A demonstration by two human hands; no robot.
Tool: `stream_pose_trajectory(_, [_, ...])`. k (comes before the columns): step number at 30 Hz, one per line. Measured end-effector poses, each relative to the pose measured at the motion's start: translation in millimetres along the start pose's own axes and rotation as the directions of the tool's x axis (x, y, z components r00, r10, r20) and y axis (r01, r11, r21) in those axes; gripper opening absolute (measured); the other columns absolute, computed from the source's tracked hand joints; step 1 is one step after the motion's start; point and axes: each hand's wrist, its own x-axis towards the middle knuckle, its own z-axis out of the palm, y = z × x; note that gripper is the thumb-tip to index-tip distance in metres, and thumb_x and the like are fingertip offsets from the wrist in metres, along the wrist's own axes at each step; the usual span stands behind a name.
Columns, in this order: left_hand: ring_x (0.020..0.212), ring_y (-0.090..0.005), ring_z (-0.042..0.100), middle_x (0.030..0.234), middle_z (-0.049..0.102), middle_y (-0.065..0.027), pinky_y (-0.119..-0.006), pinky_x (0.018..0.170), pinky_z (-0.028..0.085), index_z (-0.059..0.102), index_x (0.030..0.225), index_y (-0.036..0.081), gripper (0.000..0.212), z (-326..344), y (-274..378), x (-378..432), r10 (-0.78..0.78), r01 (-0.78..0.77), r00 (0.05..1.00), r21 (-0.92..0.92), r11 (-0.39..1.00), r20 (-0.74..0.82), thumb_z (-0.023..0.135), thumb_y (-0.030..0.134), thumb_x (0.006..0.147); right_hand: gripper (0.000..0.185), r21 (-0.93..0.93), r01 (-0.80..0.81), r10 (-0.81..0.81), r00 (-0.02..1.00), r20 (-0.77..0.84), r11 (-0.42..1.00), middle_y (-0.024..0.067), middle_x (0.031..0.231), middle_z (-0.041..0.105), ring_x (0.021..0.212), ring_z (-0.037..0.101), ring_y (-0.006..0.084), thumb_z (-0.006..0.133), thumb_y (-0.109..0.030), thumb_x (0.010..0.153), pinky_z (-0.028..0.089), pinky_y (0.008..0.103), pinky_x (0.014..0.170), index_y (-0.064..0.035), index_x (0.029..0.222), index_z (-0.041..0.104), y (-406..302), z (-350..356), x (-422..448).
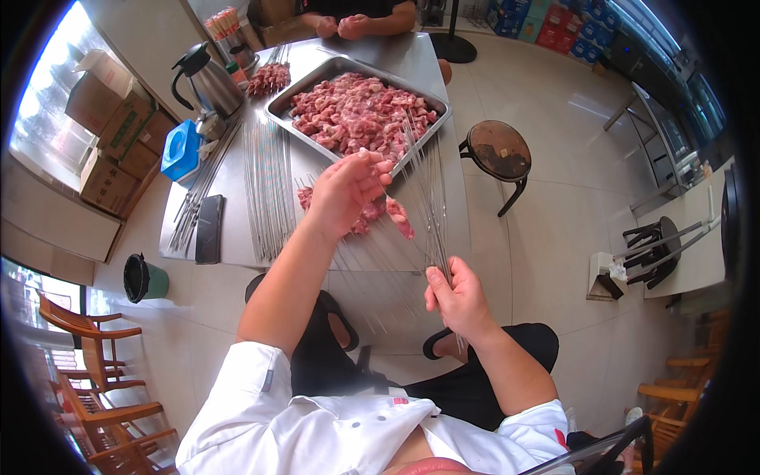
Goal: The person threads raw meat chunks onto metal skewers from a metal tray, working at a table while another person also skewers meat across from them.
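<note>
My right hand (454, 291) grips a bundle of thin metal skewers (438, 228) that fans up toward the tray. My left hand (356, 184) is raised over the table's near part, fingers bent, close to the upper end of a skewer carrying pieces of raw meat (400, 218); whether it pinches that skewer is unclear. Beyond both hands lies a steel tray (285, 126) heaped with raw meat chunks (362, 113). Partly hidden behind my left hand, loaded skewers rest on the table with their bare ends past its near edge. More bare skewers (267, 190) lie in a row left of it.
On the steel table (228, 208) are a phone (209, 228), a blue tissue box (180, 151), a steel jug (211, 80) and a pile of finished meat skewers (270, 78). Another person's hands (341, 27) are at the far edge. A round stool (499, 151) stands right, a bin (145, 278) left.
</note>
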Motion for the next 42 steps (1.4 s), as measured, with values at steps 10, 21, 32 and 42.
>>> stream_pose_trajectory(10, [0.101, -0.0213, 0.069, 0.117, 0.071, -0.0119, -0.034, 0.088, 0.056, 0.061, 0.124, 0.000, 0.037, 8.2, -3.1, -3.5, -0.045, 0.042, 0.998, 0.090, 0.995, 0.035, 0.048, 0.030, 0.105, 0.025, -0.005, 0.011, -0.011, 1.000, -0.011, 1.000, 0.0001, 0.065, 0.060, 0.057, 0.050, 0.0035, 0.056, -0.027, 0.105, 0.040, 0.0212, 0.054, -0.0041, 0.096, 0.052, -3.3, -1.9, -0.7])
stream_pose_trajectory(21, [0.097, -0.0188, 0.067, 0.109, 0.069, -0.0091, -0.034, 0.088, 0.055, 0.059, 0.116, 0.004, 0.032, -2.7, -11.1, 7.1, 0.074, -0.064, 0.996, -0.172, 0.983, 0.055, 0.045, 0.032, 0.108, 0.025, 0.001, 0.011, -0.011, 1.000, 0.008, 1.000, -0.0004, 0.065, 0.060, 0.055, 0.048, 0.0028, 0.056, -0.026, 0.105, 0.038, 0.0209, 0.052, -0.0052, 0.094, 0.051, -1.9, -2.3, -3.6])
stream_pose_trajectory(32, [0.077, -0.0186, 0.066, 0.087, 0.068, -0.0068, -0.034, 0.075, 0.056, 0.058, 0.099, 0.007, 0.023, -1.2, -15.2, 2.4, 0.081, -0.071, 0.993, -0.112, 0.991, 0.090, 0.047, 0.026, 0.107, 0.025, -0.006, 0.025, -0.025, 1.000, 0.014, 1.000, 0.0009, 0.065, 0.060, 0.059, 0.053, 0.0048, 0.057, -0.026, 0.105, 0.043, 0.0219, 0.057, -0.0035, 0.095, 0.050, 3.9, -2.3, -3.2])
stream_pose_trajectory(42, [0.093, -0.0219, 0.068, 0.107, 0.070, -0.0115, -0.036, 0.079, 0.057, 0.058, 0.118, 0.003, 0.033, 12.6, -26.3, -1.6, 0.042, -0.025, 0.979, -0.085, 0.996, 0.199, 0.044, 0.030, 0.108, 0.026, 0.004, 0.037, -0.037, 0.999, -0.009, 0.999, 0.0003, 0.064, 0.060, 0.051, 0.047, 0.0032, 0.055, -0.029, 0.106, 0.038, 0.0206, 0.049, -0.0048, 0.096, 0.050, -1.9, -1.3, -3.5])
